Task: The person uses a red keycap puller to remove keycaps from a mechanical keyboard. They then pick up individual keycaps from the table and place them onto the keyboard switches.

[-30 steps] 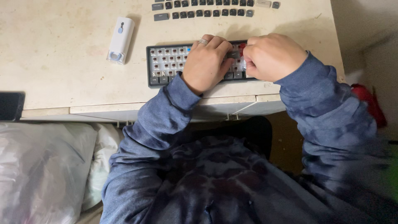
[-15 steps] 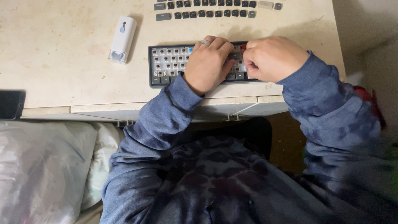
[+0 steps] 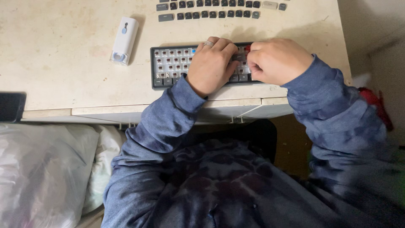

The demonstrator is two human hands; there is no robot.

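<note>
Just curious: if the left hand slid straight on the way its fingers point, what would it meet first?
Probably the right hand: the left hand lies on the keyboard, fingers aimed up-right, nearly touching it.

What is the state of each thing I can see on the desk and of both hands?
Keyboard: most keycaps off, switches bare.
Loose keycaps: laid in rows.
White tool: lying flat, untouched.
Left hand: resting on keyboard.
Right hand: fist closed over keyboard's right end.

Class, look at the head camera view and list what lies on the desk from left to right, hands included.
Black phone → white handheld device → bare keyboard switches → left hand → right hand.
</note>
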